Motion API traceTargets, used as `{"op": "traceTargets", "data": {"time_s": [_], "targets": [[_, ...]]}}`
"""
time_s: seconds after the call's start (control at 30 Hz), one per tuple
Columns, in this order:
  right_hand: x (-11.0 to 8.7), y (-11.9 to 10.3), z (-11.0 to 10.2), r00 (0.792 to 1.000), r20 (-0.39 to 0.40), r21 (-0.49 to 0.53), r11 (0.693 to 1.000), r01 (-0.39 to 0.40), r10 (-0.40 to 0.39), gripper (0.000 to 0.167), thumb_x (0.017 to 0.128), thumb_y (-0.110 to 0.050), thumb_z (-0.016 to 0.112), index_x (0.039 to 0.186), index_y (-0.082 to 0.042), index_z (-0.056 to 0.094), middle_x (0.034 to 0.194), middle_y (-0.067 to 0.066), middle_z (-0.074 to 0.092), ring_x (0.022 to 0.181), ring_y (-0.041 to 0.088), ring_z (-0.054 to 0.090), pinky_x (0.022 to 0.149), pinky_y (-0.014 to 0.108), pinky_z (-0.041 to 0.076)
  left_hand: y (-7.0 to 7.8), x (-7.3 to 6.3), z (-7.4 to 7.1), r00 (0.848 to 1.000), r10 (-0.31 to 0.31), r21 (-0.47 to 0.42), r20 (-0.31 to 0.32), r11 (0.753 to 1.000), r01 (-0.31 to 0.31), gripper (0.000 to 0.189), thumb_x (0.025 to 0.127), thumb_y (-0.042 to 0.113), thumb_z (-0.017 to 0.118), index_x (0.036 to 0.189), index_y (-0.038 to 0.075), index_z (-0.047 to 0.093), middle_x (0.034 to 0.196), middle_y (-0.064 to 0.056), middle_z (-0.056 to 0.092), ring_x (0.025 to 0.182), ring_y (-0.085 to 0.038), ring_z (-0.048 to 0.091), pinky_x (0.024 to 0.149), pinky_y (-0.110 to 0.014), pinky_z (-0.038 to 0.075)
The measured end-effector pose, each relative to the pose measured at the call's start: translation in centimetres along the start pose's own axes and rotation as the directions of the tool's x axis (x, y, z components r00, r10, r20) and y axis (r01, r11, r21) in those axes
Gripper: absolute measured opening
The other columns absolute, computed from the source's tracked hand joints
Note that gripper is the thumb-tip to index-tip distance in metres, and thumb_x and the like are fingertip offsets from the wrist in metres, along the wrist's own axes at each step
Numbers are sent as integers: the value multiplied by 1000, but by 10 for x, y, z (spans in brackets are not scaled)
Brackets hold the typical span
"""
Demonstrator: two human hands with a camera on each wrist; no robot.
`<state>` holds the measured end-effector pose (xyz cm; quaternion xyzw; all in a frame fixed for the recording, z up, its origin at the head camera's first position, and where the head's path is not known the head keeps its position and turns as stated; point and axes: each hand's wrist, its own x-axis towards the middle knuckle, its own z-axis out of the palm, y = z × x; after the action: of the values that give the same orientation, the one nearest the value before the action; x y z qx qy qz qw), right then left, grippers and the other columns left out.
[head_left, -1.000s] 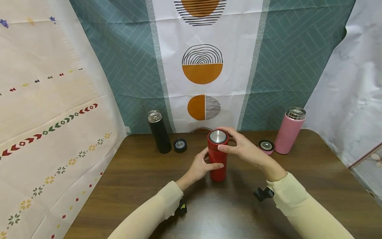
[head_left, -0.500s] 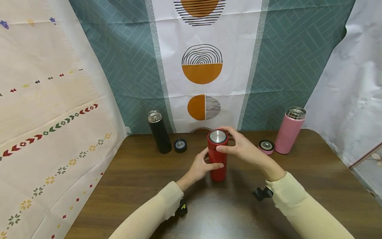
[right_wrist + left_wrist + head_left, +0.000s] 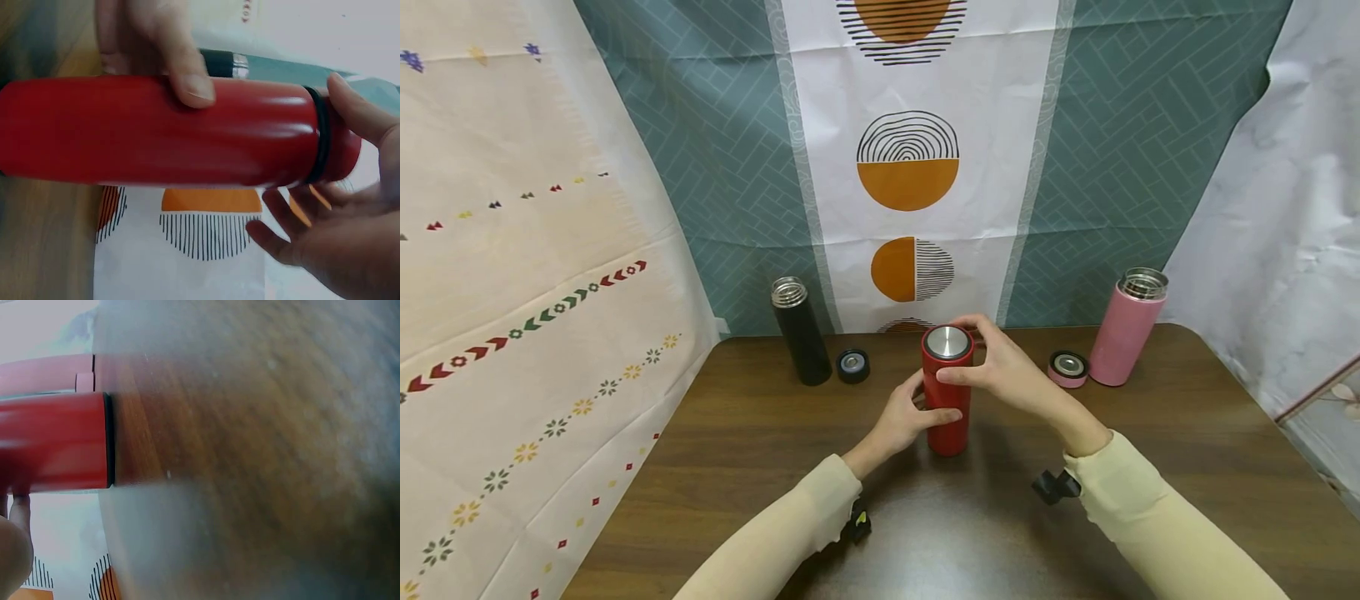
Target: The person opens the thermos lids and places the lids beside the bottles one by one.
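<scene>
A red thermos (image 3: pixel 946 396) stands upright near the middle of the table. My left hand (image 3: pixel 898 422) grips its body from the left, the thumb lying across the front. At the top, my right hand (image 3: pixel 1009 371) holds the red lid (image 3: pixel 947 342), with its thumb in front and its forefinger behind. In the right wrist view, the thumb presses on the lid just past a dark band (image 3: pixel 320 134), while several fingers are spread on the opposite side. The left wrist view catches the base of the red thermos (image 3: pixel 62 444) and part of the left hand (image 3: pixel 14 550).
On the back left, an uncapped black thermos (image 3: pixel 803 337) stands beside its black lid (image 3: pixel 853 366). An uncapped pink thermos (image 3: pixel 1126 333) is at the back right, its pink lid (image 3: pixel 1067 369) just left of it. Patterned cloths hang behind the brown table (image 3: pixel 737 467).
My right thumb has slid leftward across the front of the lid, and the right wrist has shifted slightly left. The left hand and the red thermos stay in place.
</scene>
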<state>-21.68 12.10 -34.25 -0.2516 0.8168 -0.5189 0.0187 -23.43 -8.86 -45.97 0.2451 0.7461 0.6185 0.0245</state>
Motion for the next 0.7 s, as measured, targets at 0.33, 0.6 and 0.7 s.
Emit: {"op": "traceTargets", "data": {"time_s": [0.33,0.6,0.7], "targets": [[0,1,0,1000,14,-27,1000,3,-3,86,86,-36,86,154,-15,37,150,9,47,137,32,47,112,60,40,2,0,0,999,-36,-3,0,999,36,67,90,23,81,150,17,51,142,-6,61,127,-26,62,104,-45,53],[1,-2,-2,999,28,-33,999,18,-17,72,89,-30,84,148,-15,46,143,9,51,131,33,50,107,59,44,1,2,1,1000,-29,-8,6,1000,29,69,90,20,80,151,14,50,144,-8,60,126,-26,62,104,-42,53],[0,-4,-3,999,38,-40,999,12,-10,80,88,-33,84,155,-18,42,149,9,46,135,33,46,111,62,40,3,1,0,1000,-28,0,0,1000,28,67,90,23,81,150,16,52,142,-6,61,126,-25,63,104,-43,53]]}}
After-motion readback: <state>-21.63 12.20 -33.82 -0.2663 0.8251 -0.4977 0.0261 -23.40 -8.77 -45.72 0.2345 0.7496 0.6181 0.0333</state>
